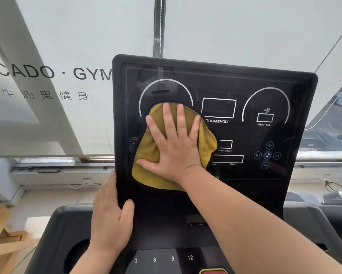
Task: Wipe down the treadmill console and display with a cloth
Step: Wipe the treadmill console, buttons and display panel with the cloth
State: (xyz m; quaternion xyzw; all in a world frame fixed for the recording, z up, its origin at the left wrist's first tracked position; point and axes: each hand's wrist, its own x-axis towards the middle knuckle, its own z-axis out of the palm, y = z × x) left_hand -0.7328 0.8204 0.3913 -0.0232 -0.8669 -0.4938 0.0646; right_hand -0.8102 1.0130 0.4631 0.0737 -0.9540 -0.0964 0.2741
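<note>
The treadmill's black display panel [265, 91] stands upright in the middle of the view, with white dial outlines and small buttons on it. A mustard-yellow cloth [146, 153] lies flat against its left half. My right hand [176, 143] presses on the cloth with fingers spread wide, covering most of it. My left hand [110, 216] grips the panel's lower left edge, thumb on the front. Below lies the dark console [67, 224] with speed numbers 3, 6, 9, 12 along its front.
A round cup holder [77, 256] sits in the console's left wing. Behind the panel is a frosted window [67, 46] with gym lettering and a metal frame post [159, 26]. Wooden pieces [5, 240] lie on the floor at lower left.
</note>
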